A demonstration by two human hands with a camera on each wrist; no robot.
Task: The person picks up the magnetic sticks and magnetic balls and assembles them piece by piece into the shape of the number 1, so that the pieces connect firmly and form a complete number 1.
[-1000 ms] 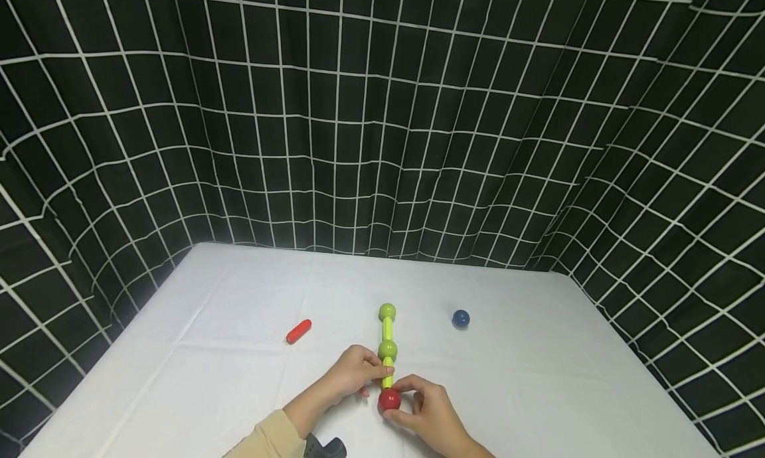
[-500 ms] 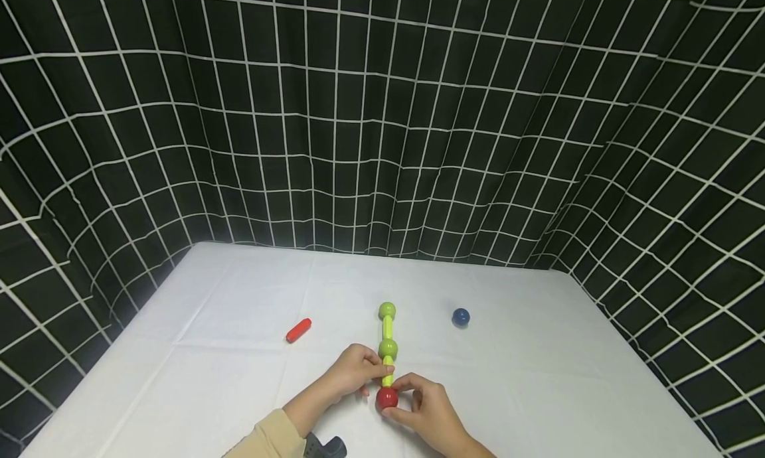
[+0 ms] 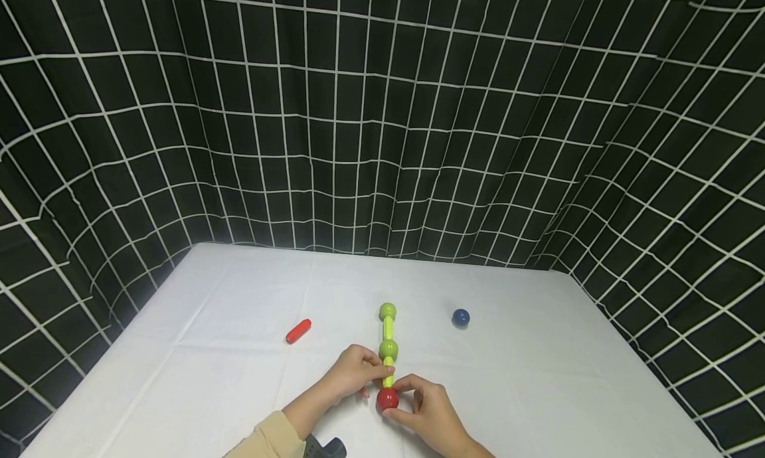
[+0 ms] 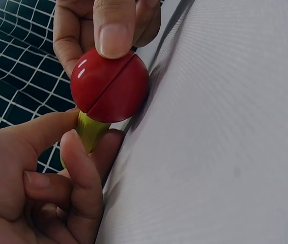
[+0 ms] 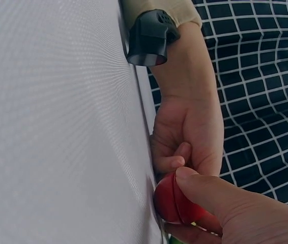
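Note:
A straight chain lies on the white table, with a green ball (image 3: 388, 311) at its far end. From there a yellow-green rod (image 3: 388, 328) runs to a second green ball (image 3: 388, 349). A nearer yellow-green rod (image 3: 388, 381) leads to a red ball (image 3: 387, 399) at the near end. My left hand (image 3: 352, 374) pinches that nearer rod from the left. Thumb and fingers of my right hand (image 3: 431, 415) grip the red ball from the right. In the left wrist view the red ball (image 4: 109, 85) shows a seam and meets the rod (image 4: 91, 131).
A loose red rod (image 3: 298, 330) lies left of the chain, and a blue ball (image 3: 461, 318) to its right. Behind the white table (image 3: 227, 299) hangs a dark curtain (image 3: 358, 146) with white grid lines. A dark wrist camera (image 5: 150, 38) sits on the left wrist.
The red ball has shifted very slightly left in the right hand's grip since the earliest frame. Both hands stay almost where they were.

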